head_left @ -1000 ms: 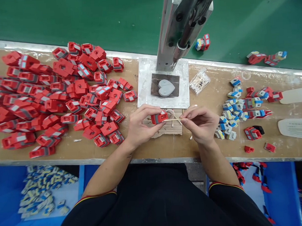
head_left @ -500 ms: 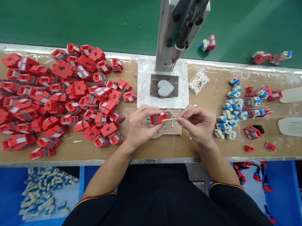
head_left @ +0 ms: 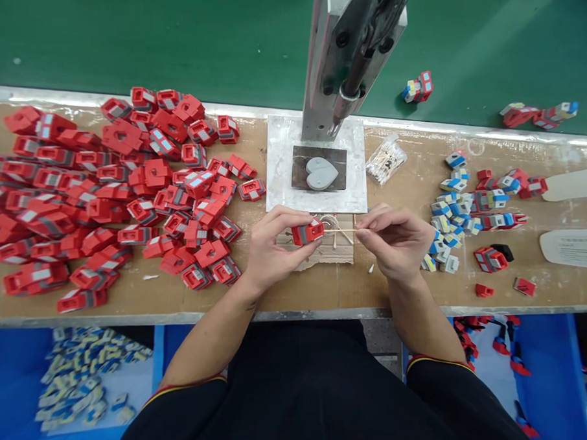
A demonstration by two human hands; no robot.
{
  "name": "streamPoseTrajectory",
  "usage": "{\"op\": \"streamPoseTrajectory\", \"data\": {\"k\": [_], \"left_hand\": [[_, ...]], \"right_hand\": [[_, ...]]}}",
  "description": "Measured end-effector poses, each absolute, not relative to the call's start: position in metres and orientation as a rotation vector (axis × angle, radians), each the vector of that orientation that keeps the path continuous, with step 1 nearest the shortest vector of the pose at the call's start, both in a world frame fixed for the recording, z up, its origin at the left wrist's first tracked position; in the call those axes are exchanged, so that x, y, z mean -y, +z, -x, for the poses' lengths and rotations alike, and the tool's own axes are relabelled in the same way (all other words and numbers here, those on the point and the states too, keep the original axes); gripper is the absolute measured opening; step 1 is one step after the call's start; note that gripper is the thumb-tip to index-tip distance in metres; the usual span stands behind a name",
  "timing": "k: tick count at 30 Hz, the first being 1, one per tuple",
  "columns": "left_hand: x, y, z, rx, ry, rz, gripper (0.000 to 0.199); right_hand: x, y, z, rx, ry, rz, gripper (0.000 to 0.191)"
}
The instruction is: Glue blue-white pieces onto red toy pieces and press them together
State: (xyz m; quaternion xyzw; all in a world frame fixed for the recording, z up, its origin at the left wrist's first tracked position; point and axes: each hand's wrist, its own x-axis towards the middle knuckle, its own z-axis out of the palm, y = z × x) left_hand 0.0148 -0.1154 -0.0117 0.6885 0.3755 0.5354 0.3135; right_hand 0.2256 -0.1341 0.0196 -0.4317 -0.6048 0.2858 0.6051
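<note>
Between thumb and fingers, my left hand (head_left: 279, 242) holds a red toy part (head_left: 307, 232) above the table, just in front of the metal press base (head_left: 278, 182). To its right, my right hand (head_left: 395, 241) pinches a thin stick (head_left: 345, 231), whose tip points left toward the red part with a small gap between. Beneath lies a torn piece of cardboard (head_left: 319, 258) with other thin sticks and a small clear round dish (head_left: 329, 223), partly hidden.
Red parts (head_left: 124, 136) are heaped on the left. White-blue parts (head_left: 452, 219) and red pieces lie right. A press column (head_left: 316, 70) rises ahead, beside a bag of swabs (head_left: 385, 159). Blue bins (head_left: 547, 364) flank my body. Toys sit on the green belt (head_left: 169, 44).
My right hand has moved right with the stick, away from the red part. The red part has turned slightly in my left hand. Toys on the green belt have shifted right.
</note>
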Motion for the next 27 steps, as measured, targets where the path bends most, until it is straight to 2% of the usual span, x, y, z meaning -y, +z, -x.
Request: {"op": "streamPoseTrajectory", "data": {"k": [8, 21, 27], "left_hand": [[0.117, -0.009, -0.016, -0.961, 1.385, -1.809, 0.026], [0.117, -0.011, -0.013, -1.006, 1.371, -1.836, 0.024], [0.116, -0.012, -0.013, -0.964, 1.411, -1.819, 0.026]], "right_hand": [[0.133, 0.019, -0.22, 1.439, 0.655, 0.93, 0.019], [0.135, 0.016, -0.226, 1.448, 0.627, 1.109, 0.019], [0.134, 0.018, -0.229, 1.466, 0.637, 1.021, 0.017]]}}
